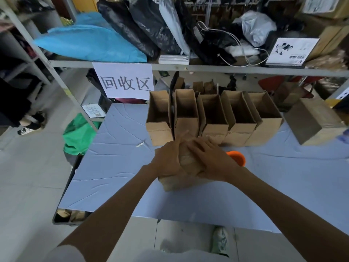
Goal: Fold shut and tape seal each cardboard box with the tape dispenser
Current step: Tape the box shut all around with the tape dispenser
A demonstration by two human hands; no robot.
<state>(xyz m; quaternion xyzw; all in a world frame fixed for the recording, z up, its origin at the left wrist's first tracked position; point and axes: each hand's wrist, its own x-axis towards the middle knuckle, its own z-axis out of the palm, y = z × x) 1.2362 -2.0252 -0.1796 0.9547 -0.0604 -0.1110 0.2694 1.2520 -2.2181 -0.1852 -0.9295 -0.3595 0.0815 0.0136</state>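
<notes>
A small cardboard box [179, 183] stands on the blue table [117, 167] in front of me. My left hand [167, 160] lies over its top left side and my right hand [209, 161] over its top right, fingers spread flat, both pressing on the top flaps. An orange tape dispenser [238, 157] sits on the table just right of my right hand, half hidden behind it. Behind the box, a row of several open cardboard boxes [213, 118] stands with flaps up. A shut cardboard box [311, 121] lies at the far right.
A metal shelf [188, 67] loaded with blue, black and white bags runs above the back of the table, with a white paper sign [124, 81] hanging from it. A green bag [79, 135] lies on the floor to the left. The table's front edge is near my feet.
</notes>
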